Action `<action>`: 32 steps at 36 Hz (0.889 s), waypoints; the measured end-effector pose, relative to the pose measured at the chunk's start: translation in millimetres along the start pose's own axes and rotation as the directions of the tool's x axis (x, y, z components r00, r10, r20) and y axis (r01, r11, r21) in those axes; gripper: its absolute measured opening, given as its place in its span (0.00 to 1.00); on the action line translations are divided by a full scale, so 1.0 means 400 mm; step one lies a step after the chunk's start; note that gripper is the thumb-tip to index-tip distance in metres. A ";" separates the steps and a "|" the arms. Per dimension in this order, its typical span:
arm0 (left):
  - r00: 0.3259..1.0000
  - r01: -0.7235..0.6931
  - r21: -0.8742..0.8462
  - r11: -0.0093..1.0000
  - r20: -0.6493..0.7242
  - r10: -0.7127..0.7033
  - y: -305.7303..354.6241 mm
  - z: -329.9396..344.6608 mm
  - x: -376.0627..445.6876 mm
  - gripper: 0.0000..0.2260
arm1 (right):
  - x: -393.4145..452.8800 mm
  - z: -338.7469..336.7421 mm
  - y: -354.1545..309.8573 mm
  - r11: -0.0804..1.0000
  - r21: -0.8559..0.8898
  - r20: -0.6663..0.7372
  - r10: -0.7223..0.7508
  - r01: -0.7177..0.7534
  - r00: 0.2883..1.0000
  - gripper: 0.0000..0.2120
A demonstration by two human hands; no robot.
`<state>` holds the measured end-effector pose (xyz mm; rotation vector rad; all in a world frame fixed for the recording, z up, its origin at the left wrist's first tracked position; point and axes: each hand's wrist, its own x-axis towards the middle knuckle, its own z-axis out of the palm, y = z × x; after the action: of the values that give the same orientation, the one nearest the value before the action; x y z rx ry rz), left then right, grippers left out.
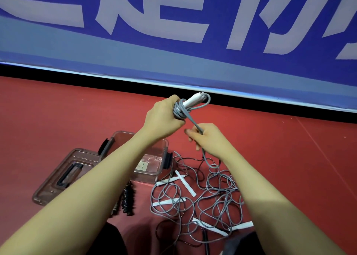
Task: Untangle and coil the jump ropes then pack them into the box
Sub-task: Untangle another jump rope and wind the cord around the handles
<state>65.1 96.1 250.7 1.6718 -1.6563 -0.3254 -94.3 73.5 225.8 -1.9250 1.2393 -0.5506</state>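
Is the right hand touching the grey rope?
Touching. The head view shows the right hand with fingers curled round the grey rope, which runs up to the coil held in the left hand.

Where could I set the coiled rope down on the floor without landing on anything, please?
Bare red floor lies right of the rope tangle, and more lies between the box and the banner. It is crowded around the tangle, the black ropes and the lid.

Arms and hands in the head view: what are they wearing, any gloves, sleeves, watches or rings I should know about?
Nothing shows on them. Both forearms are bare up to the frame edge, with no sleeve or cuff in sight. The left hand and right hand are ungloved, and no watch, band or ring is visible on the wrists or on the fingers that show. Dark clothing appears only at the bottom edge, below the arms.
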 end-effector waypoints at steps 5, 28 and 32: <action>0.958 -0.117 -0.216 0.969 0.232 0.167 -0.002 -0.026 -0.005 0.15 | 0.012 -0.015 0.018 0.983 -0.181 -0.068 -0.025 0.013 0.997 0.14; 0.780 -0.519 0.653 0.552 0.626 -0.006 0.034 0.062 -0.066 0.09 | -0.008 -0.023 -0.075 0.519 -0.850 0.022 -0.138 0.091 0.990 0.01; 0.817 -0.428 0.691 0.583 0.571 -0.077 0.021 0.072 -0.071 0.08 | -0.007 -0.007 -0.077 0.524 -0.837 0.097 -0.142 0.158 0.985 0.09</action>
<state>36.4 114.4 227.5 2.1287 -2.6920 0.1175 -79.9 82.2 252.0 -2.8633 1.4851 0.0596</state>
